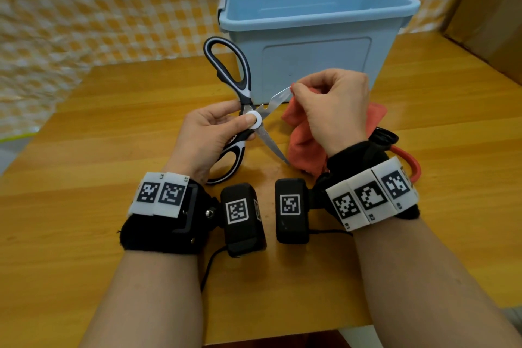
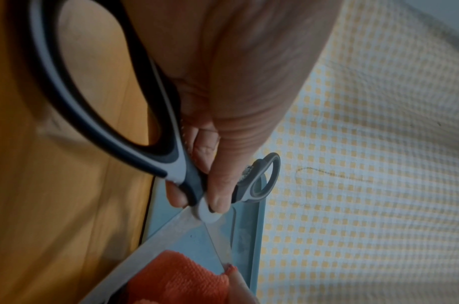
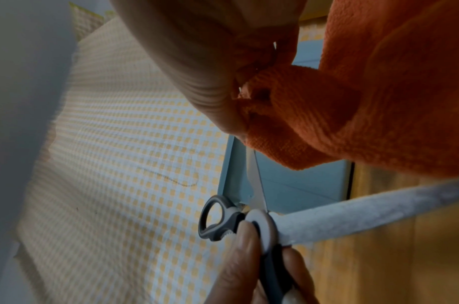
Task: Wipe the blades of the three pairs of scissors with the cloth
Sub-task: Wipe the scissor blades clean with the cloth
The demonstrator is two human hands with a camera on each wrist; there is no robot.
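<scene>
With the left hand (image 1: 209, 133) gripping the opened scissors (image 1: 248, 110) at the pivot and the right hand (image 1: 330, 104) pinching the cloth (image 1: 302, 144) around the upper blade's tip, wipe away from the edge, keeping the pivot steady above the bench (image 1: 84, 206).

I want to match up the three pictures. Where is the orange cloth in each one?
Head: the orange cloth is right of centre, bunched in the right hand.
Left wrist: at the bottom edge, middle.
Right wrist: fills the upper right.
Shared landmark: the scissors' white pivot disc.
</scene>
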